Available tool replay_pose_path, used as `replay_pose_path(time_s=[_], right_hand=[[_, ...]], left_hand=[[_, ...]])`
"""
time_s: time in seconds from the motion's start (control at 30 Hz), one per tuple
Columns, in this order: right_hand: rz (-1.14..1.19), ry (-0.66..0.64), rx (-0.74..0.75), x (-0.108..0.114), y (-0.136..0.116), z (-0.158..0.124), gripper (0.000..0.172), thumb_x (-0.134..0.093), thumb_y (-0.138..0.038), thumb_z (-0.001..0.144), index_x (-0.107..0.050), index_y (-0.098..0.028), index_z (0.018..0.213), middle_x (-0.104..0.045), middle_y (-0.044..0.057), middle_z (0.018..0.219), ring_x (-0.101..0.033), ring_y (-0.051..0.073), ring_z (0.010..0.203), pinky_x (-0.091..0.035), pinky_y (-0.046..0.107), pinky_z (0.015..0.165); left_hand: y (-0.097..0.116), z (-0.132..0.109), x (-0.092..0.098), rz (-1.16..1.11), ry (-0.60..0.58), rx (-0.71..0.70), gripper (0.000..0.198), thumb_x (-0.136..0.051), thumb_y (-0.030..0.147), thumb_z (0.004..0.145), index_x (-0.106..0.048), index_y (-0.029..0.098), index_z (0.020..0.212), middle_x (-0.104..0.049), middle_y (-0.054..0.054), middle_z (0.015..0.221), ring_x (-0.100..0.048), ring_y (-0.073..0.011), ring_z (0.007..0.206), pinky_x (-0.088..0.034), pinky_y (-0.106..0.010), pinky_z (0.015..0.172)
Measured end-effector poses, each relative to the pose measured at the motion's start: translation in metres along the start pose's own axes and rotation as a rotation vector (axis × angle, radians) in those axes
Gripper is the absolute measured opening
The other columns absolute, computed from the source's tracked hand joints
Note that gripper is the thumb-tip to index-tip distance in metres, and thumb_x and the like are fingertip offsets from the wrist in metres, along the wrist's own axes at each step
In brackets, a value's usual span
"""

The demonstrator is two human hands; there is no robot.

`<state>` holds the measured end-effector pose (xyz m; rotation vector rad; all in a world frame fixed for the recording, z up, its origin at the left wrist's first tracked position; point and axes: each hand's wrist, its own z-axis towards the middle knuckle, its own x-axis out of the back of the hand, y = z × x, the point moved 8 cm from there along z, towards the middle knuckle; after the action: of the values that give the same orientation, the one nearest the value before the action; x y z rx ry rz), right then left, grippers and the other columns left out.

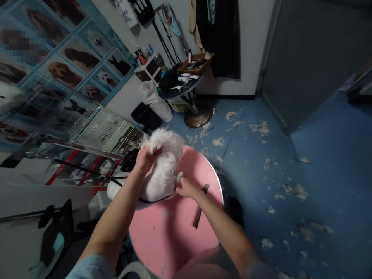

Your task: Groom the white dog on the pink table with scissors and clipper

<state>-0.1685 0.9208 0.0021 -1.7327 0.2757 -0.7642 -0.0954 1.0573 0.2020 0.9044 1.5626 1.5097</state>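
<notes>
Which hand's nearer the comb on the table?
Right. The right hand is just left of the comb, at the white fur; the left hand is farther left and beyond.

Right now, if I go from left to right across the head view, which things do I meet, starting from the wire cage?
Wire cage, white fluffy animal, right hand, comb, dark grey panel.
</notes>
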Motion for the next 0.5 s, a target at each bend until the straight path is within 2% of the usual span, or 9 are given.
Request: replay_pose_path(time_s=[0.1,0.23,0.3,0.4,0.5], right_hand=[[0.011,0.001,-0.031,0.004,0.008,0.002,0.046,-0.053,-0.017,0.091,-0.056,-0.015,0.137,-0.072,0.014,0.118,-0.068,0.025,0.107,-0.047,0.032,0.087],[0.028,-0.009,-0.014,0.007,0.006,0.003,0.060,-0.062,-0.028,0.089,-0.046,-0.016,0.146,-0.067,0.016,0.129,-0.065,0.029,0.115,-0.048,0.034,0.088],[0.017,0.019,-0.008,0.013,0.003,0.006,0.054,-0.060,-0.030,0.091,-0.048,-0.020,0.142,-0.063,0.015,0.135,-0.063,0.030,0.120,-0.048,0.034,0.088],[-0.024,0.001,-0.098,0.020,0.008,0.008,0.035,-0.047,-0.019,0.095,-0.054,-0.018,0.130,-0.068,0.015,0.122,-0.067,0.028,0.112,-0.047,0.035,0.084],[-0.036,-0.026,-0.094,0.024,0.005,0.007,0.034,-0.053,-0.021,0.093,-0.055,-0.017,0.127,-0.069,0.014,0.117,-0.067,0.028,0.109,-0.047,0.034,0.084]], left_hand=[[0.001,-0.002,0.001,-0.006,0.027,-0.011,0.034,-0.088,0.039,0.059,-0.076,0.015,0.080,-0.071,-0.005,0.081,-0.066,-0.0166,0.077,-0.056,-0.026,0.078],[0.004,-0.003,-0.005,-0.011,0.033,-0.034,0.027,-0.085,0.035,0.062,-0.077,0.014,0.079,-0.071,-0.005,0.080,-0.064,-0.0157,0.075,-0.055,-0.026,0.078],[0.006,-0.003,-0.007,-0.016,0.037,-0.045,0.026,-0.084,0.034,0.063,-0.076,0.014,0.078,-0.070,-0.005,0.079,-0.063,-0.0153,0.075,-0.054,-0.025,0.078],[0.008,-0.001,-0.008,-0.021,0.026,-0.046,0.026,-0.085,0.035,0.062,-0.074,0.014,0.075,-0.067,-0.005,0.077,-0.061,-0.0152,0.073,-0.053,-0.026,0.078],[0.007,0.001,-0.004,-0.009,0.029,-0.042,0.028,-0.085,0.037,0.061,-0.073,0.014,0.073,-0.066,-0.006,0.077,-0.060,-0.0159,0.073,-0.053,-0.028,0.077]])
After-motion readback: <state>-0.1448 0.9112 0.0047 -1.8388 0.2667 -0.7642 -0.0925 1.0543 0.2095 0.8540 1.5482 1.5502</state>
